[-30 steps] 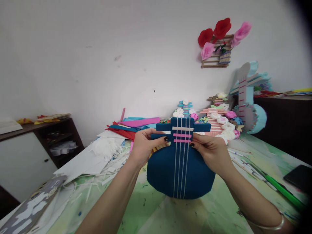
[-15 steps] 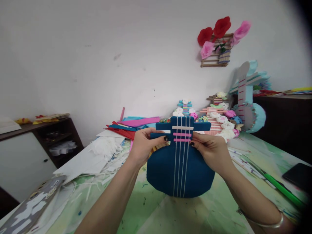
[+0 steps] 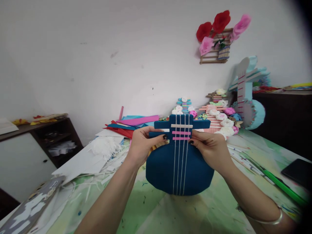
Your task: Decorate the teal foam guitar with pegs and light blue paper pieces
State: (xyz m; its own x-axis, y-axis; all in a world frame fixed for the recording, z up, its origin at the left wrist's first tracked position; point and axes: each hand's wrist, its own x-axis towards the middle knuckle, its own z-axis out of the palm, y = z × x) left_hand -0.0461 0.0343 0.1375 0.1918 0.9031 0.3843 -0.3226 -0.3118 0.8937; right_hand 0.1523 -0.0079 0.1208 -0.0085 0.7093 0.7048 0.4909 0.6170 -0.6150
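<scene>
A dark blue craft guitar [image 3: 165, 169] stands upright on the green-stained table [image 3: 214, 211], with white strings running down its front and pink and white bars across its short neck. My left hand [image 3: 141, 146] pinches the left crossbar of the neck, thumb in front. My right hand [image 3: 211, 149] grips the neck's right side, fingers curled around it. Both hands hold the guitar steady at the table's middle.
Coloured paper strips [image 3: 136, 123] and white scraps [image 3: 104, 148] pile at the left. Finished flower-decked craft models [image 3: 219, 117] and a light blue guitar model [image 3: 248, 97] stand behind. A green stick [image 3: 280, 188] and a black phone [image 3: 297, 170] lie at the right. Paper flowers [image 3: 219, 32] hang on the wall.
The view has tilted up slightly, so everything sits a little lower in frame. My hands keep the same hold on the guitar's neck.
</scene>
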